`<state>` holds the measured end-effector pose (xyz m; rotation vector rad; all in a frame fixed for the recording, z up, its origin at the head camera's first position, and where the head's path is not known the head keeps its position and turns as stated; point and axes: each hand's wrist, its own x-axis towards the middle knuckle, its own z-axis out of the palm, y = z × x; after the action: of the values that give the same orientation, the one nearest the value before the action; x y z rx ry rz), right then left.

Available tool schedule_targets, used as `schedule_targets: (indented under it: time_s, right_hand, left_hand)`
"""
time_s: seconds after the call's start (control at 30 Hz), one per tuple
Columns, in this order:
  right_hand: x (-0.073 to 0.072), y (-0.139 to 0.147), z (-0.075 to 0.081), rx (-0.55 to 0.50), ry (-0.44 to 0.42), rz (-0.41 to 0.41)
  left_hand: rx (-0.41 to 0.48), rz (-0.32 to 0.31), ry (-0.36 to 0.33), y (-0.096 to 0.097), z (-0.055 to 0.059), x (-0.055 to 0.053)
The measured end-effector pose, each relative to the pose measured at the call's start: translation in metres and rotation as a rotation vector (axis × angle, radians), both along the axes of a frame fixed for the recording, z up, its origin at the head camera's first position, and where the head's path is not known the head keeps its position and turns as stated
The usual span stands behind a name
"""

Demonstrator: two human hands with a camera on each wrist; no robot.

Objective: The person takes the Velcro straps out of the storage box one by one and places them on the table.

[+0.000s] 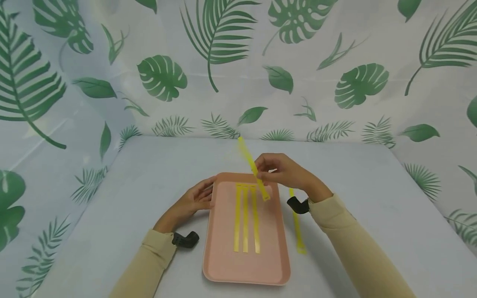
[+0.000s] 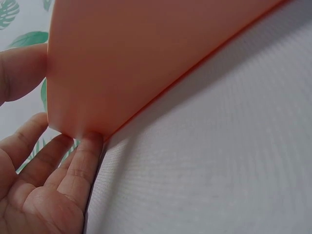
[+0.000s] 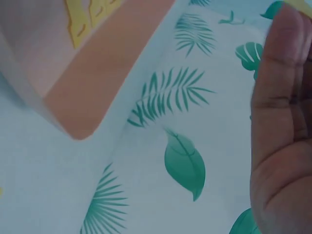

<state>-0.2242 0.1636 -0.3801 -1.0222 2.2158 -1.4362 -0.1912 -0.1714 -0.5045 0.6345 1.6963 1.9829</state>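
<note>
My right hand [image 1: 285, 171] pinches a thin yellow strip [image 1: 246, 155] between thumb and fingers, over the far right part of a pink tray [image 1: 246, 267]. The strip slants, its wider slotted end low and its other end raised. Three similar yellow strips [image 1: 245, 223] lie side by side lengthwise in the tray, slotted ends at the far side. At the tray's far left corner, my left hand [image 1: 193, 200] touches the side with relaxed fingers. The left wrist view shows its thumb [image 2: 22, 70] and fingertips against the tray wall [image 2: 112, 63].
One more yellow strip [image 1: 298, 234] lies on the white tabletop [image 1: 357, 174] right of the tray, partly behind the right wrist's black camera mount [image 1: 298, 205]. A leaf-patterned curtain [image 1: 231, 95] rises behind the table and along both sides.
</note>
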Motion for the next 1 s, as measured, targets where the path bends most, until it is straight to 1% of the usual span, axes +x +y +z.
schedule_targets:
  time_s: [0.2, 0.33, 0.47, 0.67, 0.87, 1.0]
  right_hand:
    - [0.008, 0.014, -0.004, -0.068, -0.001, -0.117]
    - [0.014, 0.022, -0.007, -0.102, -0.019, -0.166]
    - [0.021, 0.029, -0.01, -0.12, -0.038, -0.19]
    - [0.031, 0.043, -0.015, -0.118, -0.052, -0.247]
    - [0.039, 0.06, -0.022, -0.143, -0.081, -0.281]
    - [0.044, 0.071, -0.026, -0.159, -0.094, -0.301]
  left_hand:
    - [-0.007, 0.004, -0.014, 0.002, 0.0, 0.0]
    - [-0.009, 0.011, -0.021, 0.002, -0.002, 0.0]
    - [-0.002, 0.015, -0.015, 0.001, -0.001, 0.0]
    - [0.012, 0.019, -0.018, 0.003, -0.001, 0.001]
    - [-0.009, 0.014, -0.002, 0.002, -0.001, 0.003]
    - [-0.014, 0.015, -0.007, 0.003, 0.0, 0.004]
